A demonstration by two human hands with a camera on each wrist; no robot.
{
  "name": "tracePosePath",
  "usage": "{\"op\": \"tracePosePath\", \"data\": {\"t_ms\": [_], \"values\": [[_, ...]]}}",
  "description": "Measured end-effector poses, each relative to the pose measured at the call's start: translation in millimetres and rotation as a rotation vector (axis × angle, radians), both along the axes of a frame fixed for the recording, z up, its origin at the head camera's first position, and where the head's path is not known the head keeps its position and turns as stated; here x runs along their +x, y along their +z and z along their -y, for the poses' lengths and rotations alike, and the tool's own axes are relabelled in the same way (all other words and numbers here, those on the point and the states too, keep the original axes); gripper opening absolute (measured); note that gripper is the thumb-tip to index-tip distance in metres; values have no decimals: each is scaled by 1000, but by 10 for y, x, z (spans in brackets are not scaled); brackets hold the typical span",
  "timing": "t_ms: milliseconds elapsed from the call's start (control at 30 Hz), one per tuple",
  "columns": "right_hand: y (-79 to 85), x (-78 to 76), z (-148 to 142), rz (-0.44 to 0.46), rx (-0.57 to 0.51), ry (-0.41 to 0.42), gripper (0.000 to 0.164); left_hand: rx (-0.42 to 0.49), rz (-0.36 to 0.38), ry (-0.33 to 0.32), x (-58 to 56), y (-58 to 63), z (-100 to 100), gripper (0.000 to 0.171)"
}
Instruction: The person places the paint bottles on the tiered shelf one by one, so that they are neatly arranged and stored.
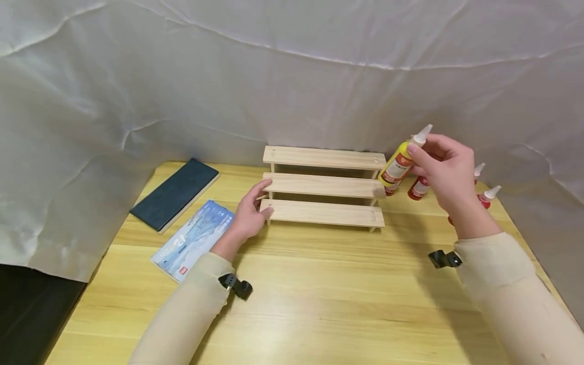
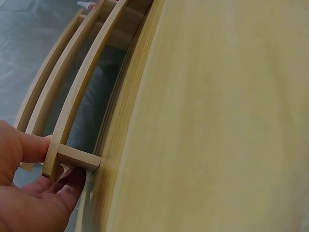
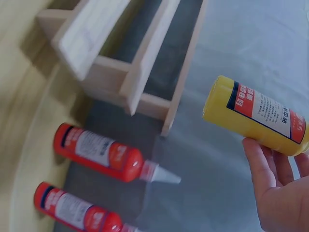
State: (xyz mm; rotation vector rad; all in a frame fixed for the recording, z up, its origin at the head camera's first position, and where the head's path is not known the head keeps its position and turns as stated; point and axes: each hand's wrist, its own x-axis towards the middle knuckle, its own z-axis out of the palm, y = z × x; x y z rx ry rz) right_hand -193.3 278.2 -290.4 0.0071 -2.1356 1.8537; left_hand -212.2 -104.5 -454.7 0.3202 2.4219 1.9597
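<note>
A three-tier wooden display rack [image 1: 321, 213] stands at the back of the table. At its left end my left hand [image 1: 248, 217] grips the lowest tier, thumb on the board and fingers round behind it; the left wrist view shows this board end [image 2: 62, 145] between thumb and fingers. My right hand [image 1: 451, 170] holds a yellow bottle [image 1: 397, 165] with a white pointed nozzle near its top, tilted in the air by the rack's right end. In the right wrist view, the labelled yellow bottle [image 3: 258, 115] lies against the fingers; its nozzle is out of frame there.
Several red bottles with white nozzles stand right of the rack, among them a red bottle [image 1: 417, 189] partly behind my right hand and another red bottle [image 3: 96, 152]. On the left lie a dark notebook [image 1: 175, 195] and a blue booklet [image 1: 191, 243]. Grey cloth [image 1: 319, 96] hangs behind.
</note>
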Motion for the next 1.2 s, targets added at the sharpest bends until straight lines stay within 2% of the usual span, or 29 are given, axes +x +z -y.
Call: {"op": "tracePosePath", "data": {"t_ms": [300, 500, 667, 1200], "values": [[112, -147, 246, -15, 132, 34, 33, -25, -5, 12, 16, 1, -4, 72], [151, -213, 385, 2, 104, 80, 37, -37, -12, 10, 24, 9, -26, 71], [167, -275, 502, 0, 133, 105, 35, -31, -10, -1, 27, 12, -59, 72], [210, -637, 993, 7, 48, 249, 32, -35, -11, 8, 52, 24, -71, 72]]}}
